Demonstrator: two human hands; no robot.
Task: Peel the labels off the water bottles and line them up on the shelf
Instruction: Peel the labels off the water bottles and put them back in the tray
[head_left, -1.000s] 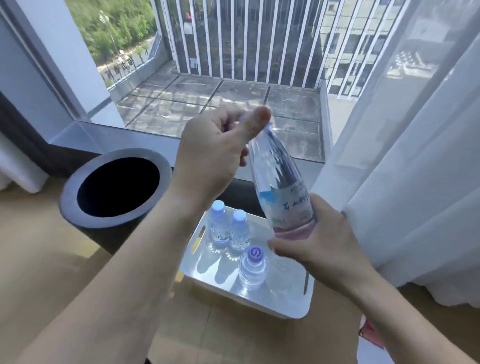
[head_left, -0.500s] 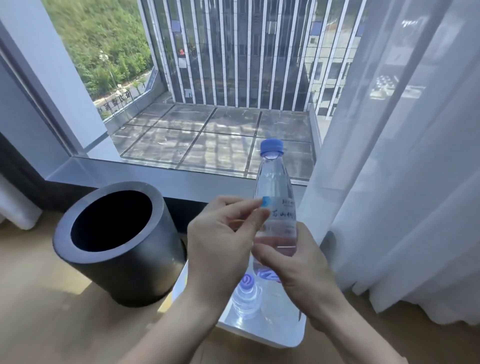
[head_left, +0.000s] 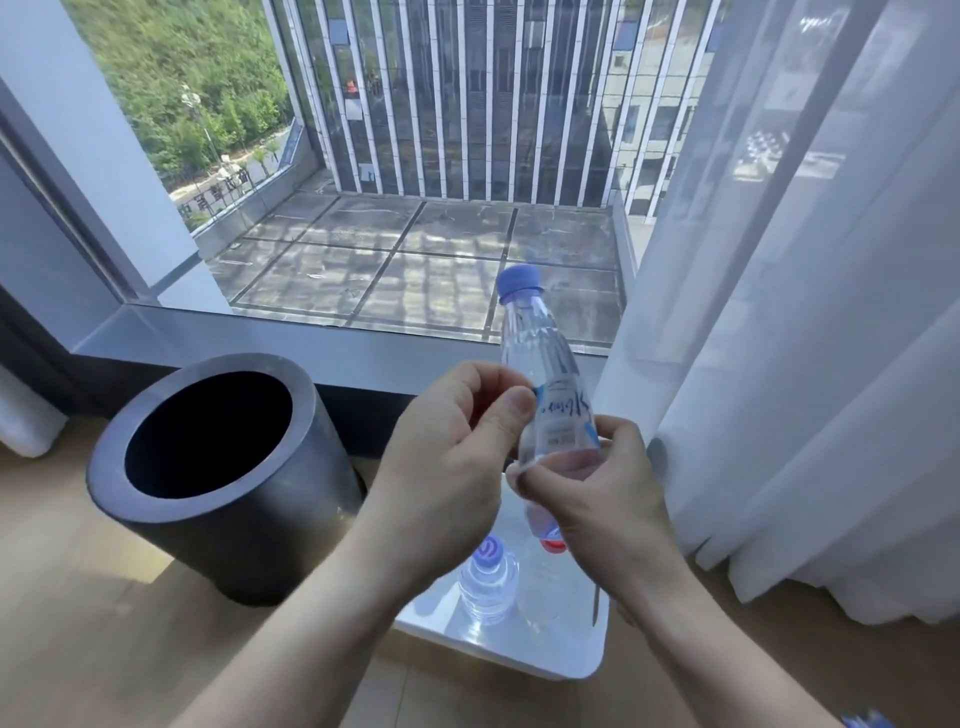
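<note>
A clear water bottle (head_left: 540, 358) with a blue cap is held upright and slightly tilted in front of me. My right hand (head_left: 597, 493) grips its lower body from the right. My left hand (head_left: 457, 447) pinches the left edge of its white and blue label (head_left: 563, 415) between thumb and forefinger. Below my hands a white tray (head_left: 571, 660) holds another blue-capped bottle (head_left: 488, 577) standing upright; the other bottles there are hidden behind my arms.
A dark cylindrical bin (head_left: 218, 467) with an open top stands left of the tray on the wooden floor. A window sill (head_left: 311, 338) runs behind. A white sheer curtain (head_left: 805, 364) hangs at the right.
My left hand came down from the bottle's cap to its label and now pinches the label's edge. The bottle has tilted a little and my view has risen.
</note>
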